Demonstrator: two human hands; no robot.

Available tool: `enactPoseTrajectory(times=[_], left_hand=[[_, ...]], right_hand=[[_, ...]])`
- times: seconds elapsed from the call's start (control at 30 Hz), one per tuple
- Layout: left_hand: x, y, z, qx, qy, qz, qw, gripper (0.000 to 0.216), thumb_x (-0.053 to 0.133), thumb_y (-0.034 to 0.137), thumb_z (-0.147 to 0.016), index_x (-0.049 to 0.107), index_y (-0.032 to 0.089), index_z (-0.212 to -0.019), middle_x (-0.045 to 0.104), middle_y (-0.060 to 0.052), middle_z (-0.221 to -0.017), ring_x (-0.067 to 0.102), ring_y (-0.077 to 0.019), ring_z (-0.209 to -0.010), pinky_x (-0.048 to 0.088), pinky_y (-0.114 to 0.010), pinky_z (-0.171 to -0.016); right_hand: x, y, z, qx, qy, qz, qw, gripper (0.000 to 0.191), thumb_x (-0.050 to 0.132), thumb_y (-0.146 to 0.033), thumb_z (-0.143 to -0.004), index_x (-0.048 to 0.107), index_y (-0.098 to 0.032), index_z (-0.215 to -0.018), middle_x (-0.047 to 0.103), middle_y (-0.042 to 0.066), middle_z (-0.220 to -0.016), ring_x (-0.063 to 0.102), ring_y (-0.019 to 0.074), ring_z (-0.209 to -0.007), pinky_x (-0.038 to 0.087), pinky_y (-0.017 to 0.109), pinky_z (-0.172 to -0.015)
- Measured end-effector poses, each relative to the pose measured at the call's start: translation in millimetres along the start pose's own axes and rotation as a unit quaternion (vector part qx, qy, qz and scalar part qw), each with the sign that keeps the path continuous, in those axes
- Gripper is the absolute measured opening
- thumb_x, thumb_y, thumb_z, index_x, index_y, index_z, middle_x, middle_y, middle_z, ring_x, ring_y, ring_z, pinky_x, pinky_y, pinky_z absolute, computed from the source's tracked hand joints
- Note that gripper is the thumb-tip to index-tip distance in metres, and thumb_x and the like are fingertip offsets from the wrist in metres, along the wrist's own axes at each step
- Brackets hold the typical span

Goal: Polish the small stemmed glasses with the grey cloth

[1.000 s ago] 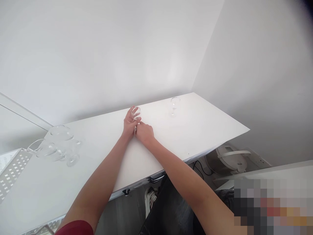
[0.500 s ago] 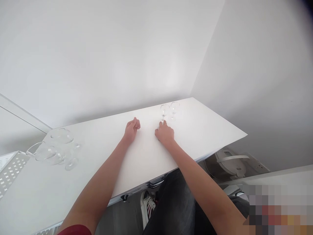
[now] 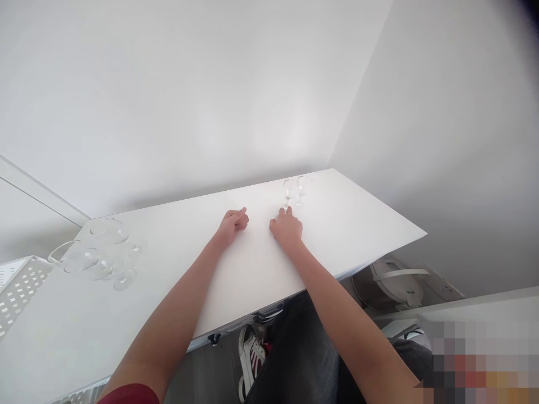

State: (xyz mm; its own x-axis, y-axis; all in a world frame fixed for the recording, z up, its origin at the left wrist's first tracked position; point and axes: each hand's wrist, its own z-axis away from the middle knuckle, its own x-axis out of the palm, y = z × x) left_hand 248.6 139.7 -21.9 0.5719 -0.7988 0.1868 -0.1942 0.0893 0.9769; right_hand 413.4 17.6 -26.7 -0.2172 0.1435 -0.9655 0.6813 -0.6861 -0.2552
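Observation:
My right hand (image 3: 287, 229) rests low over the white table, its fingers on the foot of a clear wine glass (image 3: 289, 193). The glass stands upright, and the hand partly hides its foot. Close behind it, slightly to the right, stands a second clear wine glass (image 3: 305, 188); whether the two bowls touch I cannot tell. To the left, my left hand (image 3: 236, 223) is closed in a loose fist above the table, with nothing visible in it.
Several clear glasses (image 3: 109, 231) lie on their sides at the table's (image 3: 168, 235) left end. Beside them is a white perforated rack (image 3: 23, 289). A white wall (image 3: 202, 101) runs behind the table. A round white appliance (image 3: 396, 280) sits below its right edge.
The nearer wine glass has shifted slightly right, closer to the second one, with my right hand at its foot. My left hand has moved a little right and toward me, still closed.

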Motion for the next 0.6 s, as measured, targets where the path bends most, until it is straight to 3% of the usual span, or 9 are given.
enactPoseTrajectory(times=[0.23, 0.4, 0.5, 0.6], left_hand=[[0, 0, 0, 0.001, 0.0, 0.012, 1.0, 0.068, 0.07, 0.051, -0.092, 0.021, 0.022, -0.054, 0.013, 0.005, -0.06, 0.019, -0.0089, -0.052, 0.016, -0.033, -0.053], [2, 1, 0, -0.003, 0.011, 0.031, 0.999, 0.068, 0.073, 0.049, -0.091, 0.023, 0.022, -0.053, 0.016, 0.005, -0.057, 0.022, -0.009, -0.05, 0.018, -0.032, -0.052], [1, 1, -3, -0.004, 0.054, 0.064, 0.996, 0.065, 0.073, 0.047, -0.091, 0.025, 0.022, -0.054, 0.018, 0.005, -0.056, 0.025, -0.009, -0.049, 0.02, -0.032, -0.049], [-5, 0, -5, 0.004, 0.139, 0.147, 0.979, 0.06, 0.069, 0.043, -0.093, 0.027, 0.022, -0.056, 0.021, 0.004, -0.056, 0.027, -0.0091, -0.049, 0.025, -0.031, -0.048]], right_hand=[[-1, -1, 1, 0.002, 0.006, -0.002, 1.0, 0.057, 0.037, -0.037, -0.101, 0.046, -0.015, -0.153, 0.029, 0.022, -0.171, 0.074, 0.027, -0.103, 0.056, 0.039, -0.079], [-2, -4, 12, 0.001, 0.018, 0.001, 1.0, 0.061, 0.039, -0.035, -0.101, 0.037, -0.013, -0.159, 0.017, 0.027, -0.173, 0.075, 0.0245, -0.089, 0.055, 0.038, -0.071], [-5, -14, 27, -0.025, 0.034, -0.006, 0.999, 0.052, 0.038, -0.026, -0.101, 0.048, -0.011, -0.149, 0.032, 0.027, -0.167, 0.074, 0.0246, -0.088, 0.054, 0.037, -0.071], [-14, -44, 51, -0.119, 0.065, -0.029, 0.99, 0.042, 0.037, -0.023, -0.101, 0.057, -0.015, -0.138, 0.052, 0.02, -0.152, 0.072, 0.0234, -0.091, 0.052, 0.034, -0.072]])
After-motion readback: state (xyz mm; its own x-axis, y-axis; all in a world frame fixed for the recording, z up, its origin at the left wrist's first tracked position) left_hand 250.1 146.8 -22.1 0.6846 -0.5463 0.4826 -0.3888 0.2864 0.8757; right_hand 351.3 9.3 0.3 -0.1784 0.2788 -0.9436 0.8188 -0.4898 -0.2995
